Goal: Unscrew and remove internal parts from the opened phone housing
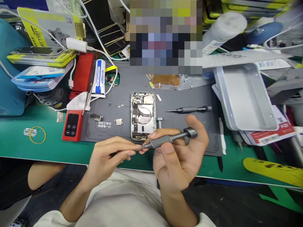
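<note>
My right hand (180,157) holds a dark grey precision screwdriver (162,142) at a slant, its thin bit pointing left and its round cap near my raised index finger. My left hand (111,156) is closed in a pinch right at the bit's tip. Whether those fingers grip the bit or a tiny part is hidden. Just beyond both hands lies an opened phone (143,116) with its inner boards and a round coil exposed. A second screwdriver (189,109) lies to the right of it. Small metal parts, among them a silver bracket (118,122) and a camera-like module (97,117), lie to its left.
A dark grey work mat (113,105) covers the green table (47,126). On the left are a red device with buttons (72,125), a white-blue tube (99,77) and a razor blade (30,132). A grey plastic tray (247,97) stands at right. White cables run across the back left.
</note>
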`<act>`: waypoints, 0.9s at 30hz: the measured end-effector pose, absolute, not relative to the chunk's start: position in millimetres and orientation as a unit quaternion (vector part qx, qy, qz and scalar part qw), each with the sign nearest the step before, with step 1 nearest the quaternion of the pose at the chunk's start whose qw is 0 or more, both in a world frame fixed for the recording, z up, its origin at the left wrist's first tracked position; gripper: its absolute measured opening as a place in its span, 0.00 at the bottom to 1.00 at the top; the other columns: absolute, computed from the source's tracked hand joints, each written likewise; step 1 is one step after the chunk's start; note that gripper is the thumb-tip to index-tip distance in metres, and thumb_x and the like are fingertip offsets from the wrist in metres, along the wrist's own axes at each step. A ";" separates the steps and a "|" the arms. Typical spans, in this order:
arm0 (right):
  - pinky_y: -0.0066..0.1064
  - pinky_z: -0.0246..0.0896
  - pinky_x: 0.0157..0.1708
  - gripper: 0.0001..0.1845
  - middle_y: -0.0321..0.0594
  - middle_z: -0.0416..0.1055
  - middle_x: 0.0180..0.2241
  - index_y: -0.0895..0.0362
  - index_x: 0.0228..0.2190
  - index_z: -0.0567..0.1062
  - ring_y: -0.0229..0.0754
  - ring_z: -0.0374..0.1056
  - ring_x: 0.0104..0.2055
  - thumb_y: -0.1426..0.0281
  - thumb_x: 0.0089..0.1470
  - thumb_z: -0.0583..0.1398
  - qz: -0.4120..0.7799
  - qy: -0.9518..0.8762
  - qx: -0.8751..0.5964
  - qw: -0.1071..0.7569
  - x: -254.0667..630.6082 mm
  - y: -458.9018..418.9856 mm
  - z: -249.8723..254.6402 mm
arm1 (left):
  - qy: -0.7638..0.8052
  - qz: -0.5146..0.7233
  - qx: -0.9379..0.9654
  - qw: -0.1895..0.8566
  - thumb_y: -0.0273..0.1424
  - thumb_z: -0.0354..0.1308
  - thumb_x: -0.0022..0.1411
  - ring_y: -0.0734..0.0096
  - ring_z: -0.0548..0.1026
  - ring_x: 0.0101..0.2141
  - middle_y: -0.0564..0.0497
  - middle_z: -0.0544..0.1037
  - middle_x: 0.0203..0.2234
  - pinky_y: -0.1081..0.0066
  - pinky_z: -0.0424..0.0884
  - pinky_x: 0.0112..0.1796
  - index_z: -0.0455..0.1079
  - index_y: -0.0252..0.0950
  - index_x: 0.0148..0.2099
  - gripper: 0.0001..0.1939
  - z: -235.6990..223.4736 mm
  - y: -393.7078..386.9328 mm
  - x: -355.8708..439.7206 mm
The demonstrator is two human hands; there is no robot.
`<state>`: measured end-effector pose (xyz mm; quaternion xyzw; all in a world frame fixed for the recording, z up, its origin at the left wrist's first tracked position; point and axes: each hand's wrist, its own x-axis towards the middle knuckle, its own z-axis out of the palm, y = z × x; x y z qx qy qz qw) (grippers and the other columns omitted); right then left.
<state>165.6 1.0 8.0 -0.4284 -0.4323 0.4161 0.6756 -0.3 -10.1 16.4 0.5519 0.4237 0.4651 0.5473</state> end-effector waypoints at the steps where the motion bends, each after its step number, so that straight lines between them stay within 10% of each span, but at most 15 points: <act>1: 0.37 0.79 0.43 0.28 0.32 0.82 0.38 0.44 0.64 0.69 0.39 0.78 0.38 0.70 0.67 0.63 0.417 -0.432 -0.429 0.675 165.6 0.8 8.1 | 0.424 0.465 0.551 0.548 0.21 0.64 0.72 0.80 0.81 0.34 0.52 0.87 0.42 0.83 0.80 0.33 0.85 0.44 0.53 0.15 16.4 -10.1 -0.4; 27: 0.37 0.80 0.38 0.29 0.34 0.81 0.36 0.45 0.64 0.67 0.41 0.78 0.35 0.70 0.65 0.64 0.388 -0.452 -0.437 0.675 164.2 1.5 6.7 | 0.452 0.453 0.561 0.525 0.28 0.66 0.72 0.75 0.81 0.31 0.47 0.87 0.40 0.78 0.80 0.28 0.86 0.40 0.50 0.08 15.4 -11.0 -0.3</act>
